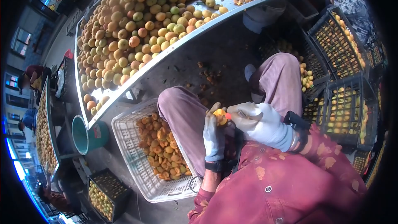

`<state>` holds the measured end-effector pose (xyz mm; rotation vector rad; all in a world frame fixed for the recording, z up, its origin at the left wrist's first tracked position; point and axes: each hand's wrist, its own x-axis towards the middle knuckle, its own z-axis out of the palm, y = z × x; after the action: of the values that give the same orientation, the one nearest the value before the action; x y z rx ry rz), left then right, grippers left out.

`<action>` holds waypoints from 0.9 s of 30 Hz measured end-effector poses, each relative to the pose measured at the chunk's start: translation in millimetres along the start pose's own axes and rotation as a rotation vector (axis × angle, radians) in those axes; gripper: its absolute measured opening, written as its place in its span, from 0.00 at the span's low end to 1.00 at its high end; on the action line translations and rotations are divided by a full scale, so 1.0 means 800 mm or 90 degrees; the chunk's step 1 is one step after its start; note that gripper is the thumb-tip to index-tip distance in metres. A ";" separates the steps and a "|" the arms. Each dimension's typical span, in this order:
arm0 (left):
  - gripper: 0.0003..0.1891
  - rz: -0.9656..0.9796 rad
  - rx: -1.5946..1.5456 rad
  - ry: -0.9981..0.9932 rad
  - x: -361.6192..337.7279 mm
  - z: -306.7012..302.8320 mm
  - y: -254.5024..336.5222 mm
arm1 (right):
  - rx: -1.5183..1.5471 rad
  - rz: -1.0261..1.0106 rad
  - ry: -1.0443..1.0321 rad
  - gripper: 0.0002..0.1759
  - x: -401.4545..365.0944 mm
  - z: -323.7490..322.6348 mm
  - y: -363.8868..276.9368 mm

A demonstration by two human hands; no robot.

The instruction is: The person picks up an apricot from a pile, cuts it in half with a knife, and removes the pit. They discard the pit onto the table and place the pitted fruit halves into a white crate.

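Note:
My left hand (214, 135), in a white work glove with stained fingers, is closed around an orange apricot (221, 118). It is held above my lap, between my knees. My right hand (261, 123), gloved the same way, is closed at the apricot's right side. A small tool with a red part (228, 116) shows between its fingers and the fruit; the rest of it is mostly hidden. To the left of my leg stands a white plastic basket (128, 157) with many opened apricot halves (166, 153) in it.
A metal-edged table (166, 54) heaped with whole apricots (137, 29) spans the front. Black crates (342, 112) of fruit are stacked at right. A green bucket (89, 135) and another black crate (105, 195) stand at left. Other people (354, 10) are farther off.

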<state>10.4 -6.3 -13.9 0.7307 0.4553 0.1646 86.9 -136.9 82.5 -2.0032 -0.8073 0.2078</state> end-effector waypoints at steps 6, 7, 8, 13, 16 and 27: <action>0.24 0.069 0.284 0.033 -0.005 0.001 0.004 | -0.123 -0.028 0.030 0.09 -0.007 0.020 0.001; 0.24 0.073 0.278 0.043 -0.004 0.000 0.003 | -0.080 -0.013 0.041 0.09 -0.008 0.022 0.009; 0.24 0.076 0.272 0.052 -0.003 -0.001 0.001 | -0.036 0.002 0.052 0.09 -0.009 0.024 0.015; 0.24 0.095 0.221 0.020 0.004 -0.019 -0.019 | 0.040 0.020 0.036 0.11 -0.016 0.023 0.025; 0.23 0.095 0.210 0.018 0.003 -0.014 -0.014 | -0.067 -0.075 0.019 0.12 -0.017 0.019 0.019; 0.21 0.095 0.222 0.040 0.003 -0.008 -0.011 | 0.436 0.359 0.078 0.11 -0.020 0.027 0.046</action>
<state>9.4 -8.8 -24.8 1.1050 0.4962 0.2522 81.6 -144.4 37.9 -1.5133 -0.0405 0.5917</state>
